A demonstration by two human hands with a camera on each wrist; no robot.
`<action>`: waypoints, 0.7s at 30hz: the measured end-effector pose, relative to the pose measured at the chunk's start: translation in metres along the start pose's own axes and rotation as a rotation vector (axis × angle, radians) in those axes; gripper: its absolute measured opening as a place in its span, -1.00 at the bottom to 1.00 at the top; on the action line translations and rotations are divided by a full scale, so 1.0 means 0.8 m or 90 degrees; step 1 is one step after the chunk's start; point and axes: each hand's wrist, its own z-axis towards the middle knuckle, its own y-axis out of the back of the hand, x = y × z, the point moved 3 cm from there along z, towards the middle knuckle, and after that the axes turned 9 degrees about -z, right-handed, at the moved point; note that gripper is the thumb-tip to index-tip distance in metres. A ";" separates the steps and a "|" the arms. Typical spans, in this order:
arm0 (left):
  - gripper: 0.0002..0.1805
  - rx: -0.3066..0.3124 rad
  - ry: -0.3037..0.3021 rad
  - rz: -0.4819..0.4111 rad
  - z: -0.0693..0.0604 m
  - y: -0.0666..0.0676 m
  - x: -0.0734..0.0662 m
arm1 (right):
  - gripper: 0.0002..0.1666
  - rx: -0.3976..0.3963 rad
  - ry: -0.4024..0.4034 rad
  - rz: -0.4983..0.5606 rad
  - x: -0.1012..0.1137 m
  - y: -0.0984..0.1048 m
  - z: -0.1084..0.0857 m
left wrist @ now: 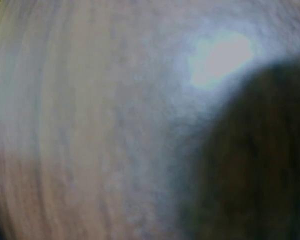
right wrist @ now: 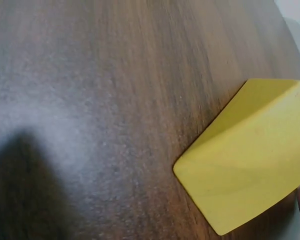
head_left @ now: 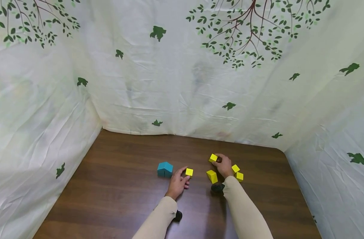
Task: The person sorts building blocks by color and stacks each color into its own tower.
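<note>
Between the thumb and fingers of my left hand (head_left: 176, 184) is a yellow cube (head_left: 189, 172), just right of a blue block shape with a peaked top (head_left: 165, 169). My right hand (head_left: 225, 166) pinches another yellow cube (head_left: 213, 158) at its fingertips. Below that cube a yellow wedge-like block (head_left: 212, 176) lies on the table; the right wrist view shows a yellow block (right wrist: 250, 155) close up, with a bit of a finger at the edge. Two more yellow blocks (head_left: 235, 168) (head_left: 239, 176) sit right of my right wrist. The left wrist view shows only blurred table and shadow.
The brown wooden table (head_left: 125, 159) runs back to a white cloth (head_left: 176, 83) printed with branches and green shapes. The cloth also hangs at the left and right sides. A dark device (head_left: 217, 188) is at my right wrist, another (head_left: 178, 216) at my left.
</note>
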 end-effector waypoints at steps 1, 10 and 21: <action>-0.50 0.000 0.003 0.002 0.000 0.000 0.000 | -0.49 -0.001 0.002 0.006 0.002 0.001 -0.003; -0.47 0.004 0.025 0.007 0.000 -0.002 0.003 | -0.51 -0.006 0.015 0.042 0.008 0.006 -0.033; -0.48 0.003 0.017 0.001 0.000 0.001 -0.001 | -0.50 -0.013 0.036 0.082 0.030 0.011 -0.066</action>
